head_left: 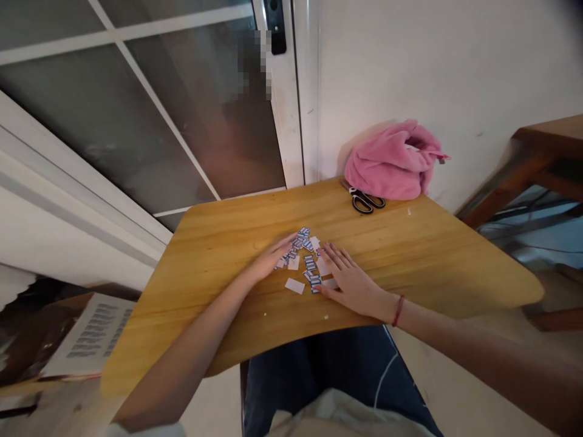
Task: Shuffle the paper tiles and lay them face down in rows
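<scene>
A loose heap of small paper cards [310, 264] lies at the middle of the wooden table [218, 243]. Some show blue and white printing, others a plain white side. My left hand [273, 256] rests at the left of the heap, fingers stretched out and touching the cards. From the right, my right hand [350, 280] lies flat with its fingers spread over part of the heap, hiding some cards beneath. One white card [295, 286] sits apart at the near side. Neither hand grips anything.
Black-handled scissors [365, 201] lie near the table's far edge, beside a bunched pink cloth [394, 161] against the wall. A glazed door [182, 109] stands beyond the table. At the lower left is a cardboard box [93, 334]; dark wooden furniture [514, 176] stands at right.
</scene>
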Motion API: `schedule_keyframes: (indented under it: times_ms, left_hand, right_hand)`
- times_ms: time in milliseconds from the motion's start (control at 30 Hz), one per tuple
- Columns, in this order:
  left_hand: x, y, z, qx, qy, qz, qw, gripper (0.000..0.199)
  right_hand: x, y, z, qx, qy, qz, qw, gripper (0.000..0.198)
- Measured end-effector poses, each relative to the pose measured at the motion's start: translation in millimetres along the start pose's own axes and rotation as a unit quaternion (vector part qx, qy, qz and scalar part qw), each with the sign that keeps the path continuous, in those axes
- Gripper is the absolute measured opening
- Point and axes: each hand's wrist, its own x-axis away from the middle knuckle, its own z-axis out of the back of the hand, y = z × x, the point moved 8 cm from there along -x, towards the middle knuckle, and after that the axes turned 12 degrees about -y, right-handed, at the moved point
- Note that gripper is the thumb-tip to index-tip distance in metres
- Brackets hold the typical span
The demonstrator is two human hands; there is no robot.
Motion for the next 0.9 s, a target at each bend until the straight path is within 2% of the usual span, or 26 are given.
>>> schedule_keyframes:
  times_ms: [67,133,200,233,333,433,533,633,700,767,800,833,900]
  left_hand:
    - [26.0,7.0,-4.2,0.019,-0.016,-0.001,1.0,0.058]
    - [48.7,8.7,-7.4,-0.061,-0.024,0.024,0.998,0.084]
    - [62.6,7.4,-15.4,-0.17,-0.035,0.048,0.984,0.111]
    - [65.2,6.2,-20.7,-0.213,-0.035,0.056,0.975,0.118]
    - [55.4,2.2,-34.9,-0.283,-0.011,0.073,0.956,0.115]
    - [27.7,1.4,-39.6,-0.303,0.023,0.074,0.95,0.106]
    - [-1.8,5.1,-35.4,-0.281,0.033,0.035,0.958,0.095]
    - [-16.5,10.1,-28.7,-0.206,0.02,-0.021,0.978,0.078]
    - [-13.7,11.5,-21.0,-0.139,0.026,-0.032,0.989,0.074]
    - [-4.4,12.5,-15.5,-0.112,0.027,-0.02,0.993,0.078]
    - [0.9,13.9,-14.4,-0.123,0.022,-0.012,0.992,0.081]
    - [5.4,15.8,-14.6,-0.145,0.012,-0.006,0.989,0.085]
    - [10.4,19.2,-17.7,-0.192,-0.013,0.005,0.981,0.092]
  right_hand:
    - [-13.9,5.1,3.6,-0.059,0.012,0.002,0.998,0.077]
    - [-29.0,11.1,5.7,-0.112,0.028,0.0,0.993,0.071]
    - [-45.6,15.5,5.9,-0.139,0.045,0.002,0.989,0.068]
    - [-54.8,16.6,5.3,-0.148,0.051,0.005,0.988,0.066]
    - [-83.6,19.6,3.0,-0.227,0.069,0.011,0.972,0.063]
    - [-107.9,22.8,0.0,-0.354,0.069,0.006,0.933,0.066]
    - [-119.2,26.9,1.9,-0.453,0.064,0.014,0.889,0.062]
    - [-114.7,39.4,10.6,-0.503,0.069,0.011,0.862,0.055]
    - [-100.5,54.8,18.7,-0.57,0.114,-0.005,0.813,0.053]
    - [-76.0,68.2,25.4,-0.616,0.191,-0.023,0.764,0.05]
    - [-61.5,70.2,27.1,-0.616,0.225,-0.028,0.755,0.048]
    - [-46.5,68.7,27.6,-0.599,0.253,-0.033,0.759,0.045]
    - [-20.7,57.1,22.6,-0.55,0.28,-0.045,0.786,0.044]
